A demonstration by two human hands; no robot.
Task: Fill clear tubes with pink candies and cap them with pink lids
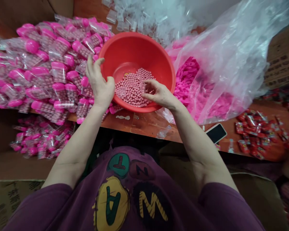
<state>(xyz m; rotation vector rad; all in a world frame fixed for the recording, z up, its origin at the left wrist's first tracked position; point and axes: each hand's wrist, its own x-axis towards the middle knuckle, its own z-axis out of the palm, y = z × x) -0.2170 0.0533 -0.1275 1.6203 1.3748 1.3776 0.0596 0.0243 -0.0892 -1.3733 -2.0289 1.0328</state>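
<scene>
A red plastic basin holds a heap of small pink beads. A small clear plastic container lies among the beads. My right hand is over the basin's near right side, with thumb and fingers curved around another clear container, its open end facing the beads. My left hand is at the basin's left rim, its fingers apart and nothing seen in them. Beside it lies a large pile of clear bottles with pink caps, filled with pink beads.
Loose clear containers lie behind the basin. Right of it, a clear plastic bag holds bright pink pieces. A phone and red wrapped items lie farther right on the wooden table. More filled bottles sit lower left.
</scene>
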